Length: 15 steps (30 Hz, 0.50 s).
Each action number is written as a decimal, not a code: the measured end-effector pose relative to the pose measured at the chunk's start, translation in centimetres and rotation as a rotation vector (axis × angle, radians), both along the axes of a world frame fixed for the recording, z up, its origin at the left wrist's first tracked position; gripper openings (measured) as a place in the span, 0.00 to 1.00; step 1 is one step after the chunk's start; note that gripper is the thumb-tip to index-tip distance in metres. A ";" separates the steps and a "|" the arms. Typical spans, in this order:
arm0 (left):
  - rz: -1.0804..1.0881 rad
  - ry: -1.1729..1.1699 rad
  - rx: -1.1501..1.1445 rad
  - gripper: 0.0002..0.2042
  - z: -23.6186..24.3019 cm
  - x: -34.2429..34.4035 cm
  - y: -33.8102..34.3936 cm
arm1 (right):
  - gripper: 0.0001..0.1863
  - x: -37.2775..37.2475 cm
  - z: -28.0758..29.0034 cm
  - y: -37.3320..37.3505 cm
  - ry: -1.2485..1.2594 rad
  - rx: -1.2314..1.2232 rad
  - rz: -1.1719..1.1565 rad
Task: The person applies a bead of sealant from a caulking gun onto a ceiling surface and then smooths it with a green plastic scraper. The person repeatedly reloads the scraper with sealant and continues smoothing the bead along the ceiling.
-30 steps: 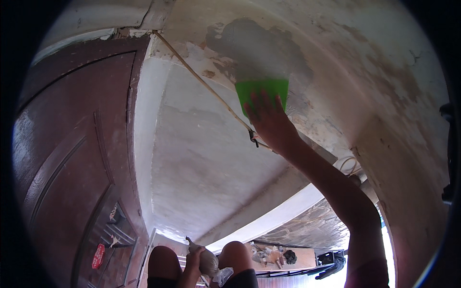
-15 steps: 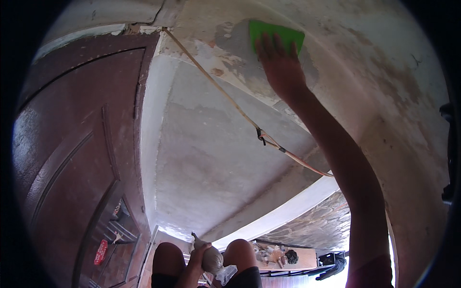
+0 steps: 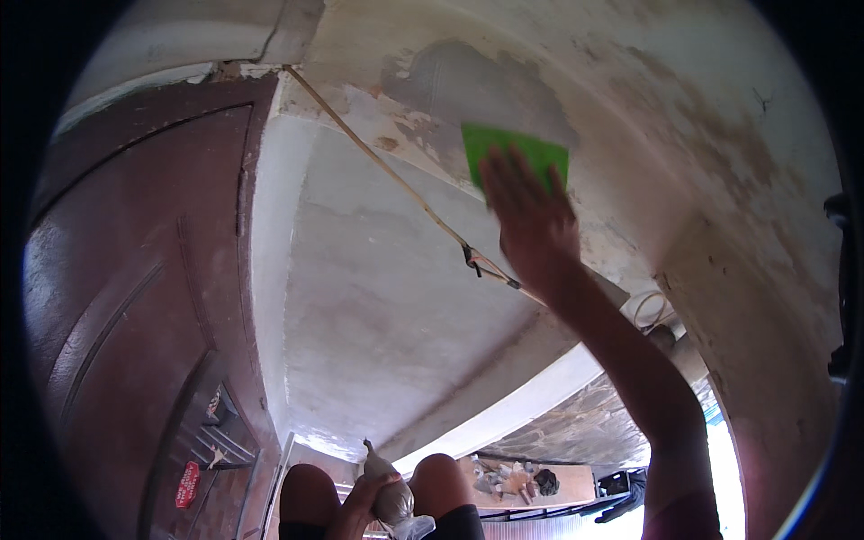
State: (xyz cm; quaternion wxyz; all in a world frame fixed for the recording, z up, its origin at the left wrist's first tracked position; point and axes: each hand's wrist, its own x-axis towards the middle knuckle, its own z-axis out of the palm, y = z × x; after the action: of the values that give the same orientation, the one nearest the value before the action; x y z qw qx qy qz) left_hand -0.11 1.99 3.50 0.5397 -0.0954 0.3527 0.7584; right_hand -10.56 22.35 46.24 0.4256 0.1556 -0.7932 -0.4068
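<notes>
My right hand (image 3: 537, 225) is raised on a stretched arm, its fingers laid over a flat green plastic scraper (image 3: 535, 151). The scraper is at the lower edge of a darker grey, damp-looking patch (image 3: 481, 85) on the pale wall; whether it touches the wall I cannot tell. Down between my knees, my left hand (image 3: 362, 498) is wrapped round a clear plastic bag (image 3: 394, 500) filled with grey paste. The bag's narrow tip points up and its loose end hangs below the hand.
A beige cord (image 3: 378, 162) with a dark tie slants across the wall behind my right forearm. At left stands a brown panelled door (image 3: 153, 243). Far below, a wooden board (image 3: 567, 484) bears scraps and a dark bundle. The wall's corner edge (image 3: 688, 310) is at right.
My right hand has come down with the green scraper, off the middle of the grey patch, baring more of it. My left hand still holds the bag, and the view has shifted slightly.
</notes>
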 end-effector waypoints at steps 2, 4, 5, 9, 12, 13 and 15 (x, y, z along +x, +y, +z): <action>-0.003 -0.035 -0.039 0.20 0.2 0.3 0.3 | 0.23 -1.9 3.0 0.7 0.104 0.030 0.053; -0.007 -0.042 -0.073 0.19 0.3 0.6 0.6 | 0.25 -4.5 5.1 1.5 0.147 0.045 -0.016; -0.007 -0.037 -0.082 0.18 0.3 0.7 0.8 | 0.27 -5.3 5.2 2.0 0.167 0.052 -0.052; -0.005 -0.036 -0.043 0.18 -0.2 0.7 1.2 | 0.27 -5.6 1.5 3.4 0.069 0.142 -0.252; 0.016 -0.017 -0.025 0.17 -1.1 0.5 1.4 | 0.28 -3.3 -3.3 3.0 -0.070 0.102 -0.231; 0.030 -0.017 -0.030 0.17 -1.3 0.4 1.4 | 0.28 -2.5 -4.4 2.6 -0.113 0.074 -0.243; 0.056 -0.009 -0.044 0.17 -1.7 0.3 1.5 | 0.27 -1.3 -5.1 1.9 -0.170 -0.004 -0.205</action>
State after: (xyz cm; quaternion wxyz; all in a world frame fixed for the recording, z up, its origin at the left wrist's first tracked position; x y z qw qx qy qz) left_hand 0.17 3.46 1.79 0.5175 -0.1205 0.3638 0.7650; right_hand -11.81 24.20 41.15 0.3135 0.1069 -0.8388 -0.4321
